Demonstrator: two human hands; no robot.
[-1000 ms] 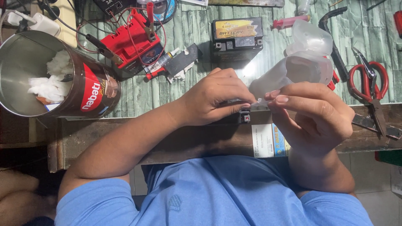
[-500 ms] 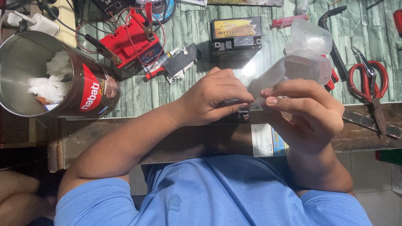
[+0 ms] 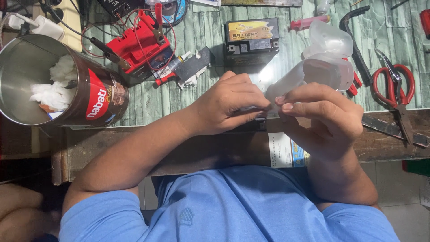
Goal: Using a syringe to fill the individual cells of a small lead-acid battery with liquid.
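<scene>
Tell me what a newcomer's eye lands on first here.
First, the two hands meeting at the centre: the left hand and right hand pinch the narrow end of a clear plastic bottle over the bench edge. Next, the big round tin lying on its side at far left, white wadding inside. Then the red charger and black battery behind the hands, and red scissors at right.

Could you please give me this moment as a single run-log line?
left hand: pinching bottle tip | right hand: holding translucent plastic bottle | behind: black battery, red scissors | left: metal tin
</scene>
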